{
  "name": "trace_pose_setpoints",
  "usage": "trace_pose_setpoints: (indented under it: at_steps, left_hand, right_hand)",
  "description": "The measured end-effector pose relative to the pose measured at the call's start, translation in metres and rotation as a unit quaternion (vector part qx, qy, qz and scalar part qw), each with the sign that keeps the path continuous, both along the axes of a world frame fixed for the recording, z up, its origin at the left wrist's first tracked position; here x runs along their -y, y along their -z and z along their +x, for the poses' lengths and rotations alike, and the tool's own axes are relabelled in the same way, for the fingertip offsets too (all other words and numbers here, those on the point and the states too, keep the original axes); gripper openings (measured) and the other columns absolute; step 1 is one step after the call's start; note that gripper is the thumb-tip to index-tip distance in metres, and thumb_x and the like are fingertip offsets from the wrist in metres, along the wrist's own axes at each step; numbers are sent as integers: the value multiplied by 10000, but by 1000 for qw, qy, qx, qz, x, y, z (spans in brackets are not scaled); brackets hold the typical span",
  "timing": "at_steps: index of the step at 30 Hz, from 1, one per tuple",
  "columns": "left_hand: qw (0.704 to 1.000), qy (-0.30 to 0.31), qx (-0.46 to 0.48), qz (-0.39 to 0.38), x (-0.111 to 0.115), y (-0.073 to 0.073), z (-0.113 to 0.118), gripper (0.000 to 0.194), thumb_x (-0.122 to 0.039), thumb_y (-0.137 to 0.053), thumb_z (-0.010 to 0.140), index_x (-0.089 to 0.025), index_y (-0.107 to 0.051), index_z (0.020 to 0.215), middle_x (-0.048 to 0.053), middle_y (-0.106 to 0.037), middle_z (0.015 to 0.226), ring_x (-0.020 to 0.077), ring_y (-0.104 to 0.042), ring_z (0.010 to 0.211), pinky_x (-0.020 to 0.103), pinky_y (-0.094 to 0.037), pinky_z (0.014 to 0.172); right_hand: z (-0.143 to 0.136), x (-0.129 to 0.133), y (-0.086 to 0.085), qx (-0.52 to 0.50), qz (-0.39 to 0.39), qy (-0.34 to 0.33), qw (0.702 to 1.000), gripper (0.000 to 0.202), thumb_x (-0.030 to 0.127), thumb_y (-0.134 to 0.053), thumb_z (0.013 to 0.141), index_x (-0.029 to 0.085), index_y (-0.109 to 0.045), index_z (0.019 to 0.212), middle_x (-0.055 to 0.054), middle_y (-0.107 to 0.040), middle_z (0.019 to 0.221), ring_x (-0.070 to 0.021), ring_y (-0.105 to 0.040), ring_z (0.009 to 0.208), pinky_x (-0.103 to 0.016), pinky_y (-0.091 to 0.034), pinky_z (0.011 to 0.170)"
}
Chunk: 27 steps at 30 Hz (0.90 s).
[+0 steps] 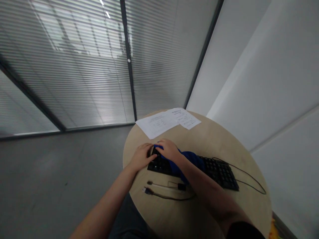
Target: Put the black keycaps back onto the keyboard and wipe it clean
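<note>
A black keyboard [220, 172] lies across the round wooden table, its left end between my hands. My left hand [142, 156] rests against that left end, thumb stretched over the keys and fingers apart at the far edge. My right hand [168, 150] presses a blue cloth [190, 157] onto the keys near the left end. The cloth trails to the right beneath my right forearm, which hides the middle of the keyboard.
Printed papers [158, 124] lie at the far edge of the table [211, 132]. Nearer me are a dark USB cable [161, 196] and a thin cord with a small black block [181, 187]. The keyboard's cable [251, 177] loops on the right. Blinds and a white wall stand behind.
</note>
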<state>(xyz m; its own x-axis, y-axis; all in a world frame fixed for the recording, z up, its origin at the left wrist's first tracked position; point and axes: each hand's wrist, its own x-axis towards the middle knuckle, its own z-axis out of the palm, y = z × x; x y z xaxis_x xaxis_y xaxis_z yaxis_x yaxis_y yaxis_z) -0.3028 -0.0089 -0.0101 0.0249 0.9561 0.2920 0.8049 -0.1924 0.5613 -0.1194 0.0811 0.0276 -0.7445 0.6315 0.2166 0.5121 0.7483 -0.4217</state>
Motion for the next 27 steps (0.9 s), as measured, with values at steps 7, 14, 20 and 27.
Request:
trace_pose_setpoints:
  at_steps: [7,14,20,27]
  left_hand:
    - [1000,-8,-27,-11,-1,6,0,547,-478,-697,840,-189,-670,1304,153,-669,1366,343,-581,1297,531,-387,1148]
    - [999,-12,-44,-28,3,3,2,550,-471,-717,838,-191,-666,1309,136,-667,1378,324,-574,1306,495,-391,1144]
    - [998,-16,-47,-27,6,-1,5,516,-454,-718,840,-207,-676,1291,121,-677,1367,307,-591,1290,473,-400,1136]
    - [999,-13,-44,-16,6,0,5,497,-452,-719,834,-205,-685,1264,110,-698,1326,302,-610,1252,462,-410,1120]
  right_hand:
    - [3,1,13,-15,29,2,999,201,248,-604,987,218,-772,1093,-84,-711,1088,-202,-637,1035,-315,-475,947]
    - [6,4,15,-19,35,-38,998,193,208,-607,968,216,-775,1062,-75,-693,1046,-208,-627,1016,-328,-479,937]
    - [5,7,18,-24,34,7,999,243,247,-566,1002,222,-771,1130,-93,-692,1098,-220,-637,1037,-338,-490,937]
    - [5,7,14,1,53,-17,998,236,229,-553,1000,232,-773,1087,-79,-684,1036,-213,-630,1003,-321,-479,898]
